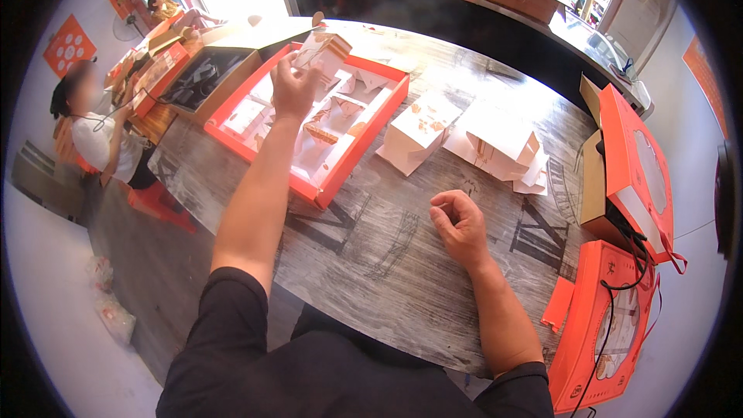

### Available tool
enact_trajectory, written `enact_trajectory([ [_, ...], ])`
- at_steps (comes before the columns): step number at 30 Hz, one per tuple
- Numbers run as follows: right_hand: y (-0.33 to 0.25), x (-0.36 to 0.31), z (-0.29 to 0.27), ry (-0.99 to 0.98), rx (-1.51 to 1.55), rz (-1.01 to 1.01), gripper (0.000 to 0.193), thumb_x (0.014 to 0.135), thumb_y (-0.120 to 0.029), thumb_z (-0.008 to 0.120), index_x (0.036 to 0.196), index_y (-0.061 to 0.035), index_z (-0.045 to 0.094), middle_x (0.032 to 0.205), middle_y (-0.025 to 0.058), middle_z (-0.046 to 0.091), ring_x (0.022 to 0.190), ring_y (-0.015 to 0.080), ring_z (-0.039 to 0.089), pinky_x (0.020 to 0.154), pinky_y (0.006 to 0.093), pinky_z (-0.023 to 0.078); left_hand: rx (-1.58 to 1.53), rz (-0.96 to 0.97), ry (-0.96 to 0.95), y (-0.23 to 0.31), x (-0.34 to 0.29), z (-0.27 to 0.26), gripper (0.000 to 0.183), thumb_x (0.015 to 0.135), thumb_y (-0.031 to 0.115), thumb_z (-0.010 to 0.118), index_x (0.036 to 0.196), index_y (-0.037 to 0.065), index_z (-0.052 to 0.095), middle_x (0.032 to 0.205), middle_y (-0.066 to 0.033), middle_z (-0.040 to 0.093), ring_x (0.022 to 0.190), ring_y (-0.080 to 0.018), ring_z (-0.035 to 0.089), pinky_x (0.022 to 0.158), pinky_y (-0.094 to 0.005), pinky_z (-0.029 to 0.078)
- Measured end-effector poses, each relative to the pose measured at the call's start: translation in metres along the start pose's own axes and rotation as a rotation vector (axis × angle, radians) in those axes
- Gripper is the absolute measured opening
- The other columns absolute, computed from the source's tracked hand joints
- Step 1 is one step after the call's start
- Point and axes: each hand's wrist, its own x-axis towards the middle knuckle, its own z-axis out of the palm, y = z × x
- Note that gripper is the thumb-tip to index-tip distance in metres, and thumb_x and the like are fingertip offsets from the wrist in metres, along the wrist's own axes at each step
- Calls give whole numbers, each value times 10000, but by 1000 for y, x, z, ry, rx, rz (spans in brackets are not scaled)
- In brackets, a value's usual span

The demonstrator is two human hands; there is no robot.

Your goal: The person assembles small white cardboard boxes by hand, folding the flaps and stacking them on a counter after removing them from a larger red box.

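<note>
My left hand (294, 87) reaches over the open red box (370, 142) and grips a small white carton (328, 49) with brown print by its near side. Inside the red box, which has a white interior, several white card pieces with brown print stand or lie folded. Over the table to the right, my right hand (461, 224) is loosely curled, and nothing shows in its fingers. Beyond it stand a white carton (422, 130) with an orange-brown pattern on top and a larger white carton (501, 139) with its flaps spread.
Two red gift boxes (638, 174) with clear windows stand at the right edge, a black cable hanging over them. A flat red strip (557, 303) lies beside them. At the far left are a cardboard box (210, 81) with dark items and another person (101, 135). A counter (433, 11) runs behind.
</note>
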Motion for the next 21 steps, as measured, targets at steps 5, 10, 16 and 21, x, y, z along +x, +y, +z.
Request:
enact_trajectory([
  [5, 3, -1, 3, 81, 212, -20, 315, 952, -82, 687, 1240, -18, 581, 1127, 41, 632, 827, 90, 617, 749, 247, 523, -656, -116, -398, 76, -56, 1, 619, 927, 433, 695, 1339, 6, 517, 1202, -104, 592, 1092, -169, 634, 922, -328, 552],
  [10, 3, 3, -4, 257, 224, -197, 509, 940, -110, 701, 1399, -39, 492, 1338, 62, 538, 1026, 125, 593, 836, 253, 515, -767, -287, -723, 121, -153, 8, 494, 1012, 358, 592, 1352, 2, 547, 1195, -67, 625, 1081, -133, 580, 951, -288, 457],
  [16, -11, 5, -12, 196, -194, -388, 540, 842, -64, 746, 1347, -53, 554, 1349, 98, 574, 1204, 221, 564, 949, 345, 490, -636, -235, -847, 80, -185, 16, 549, 1054, 488, 485, 1213, -15, 640, 1149, -94, 655, 1032, -157, 615, 913, -316, 488],
  [21, -19, 3, -5, 131, -84, -346, 535, 851, -61, 739, 1344, -16, 536, 1298, 122, 609, 1187, 221, 585, 1003, 362, 473, -631, -293, -920, 69, -185, 13, 636, 1063, 558, 398, 1217, -9, 640, 1172, -101, 655, 1067, -158, 602, 941, -310, 469],
])
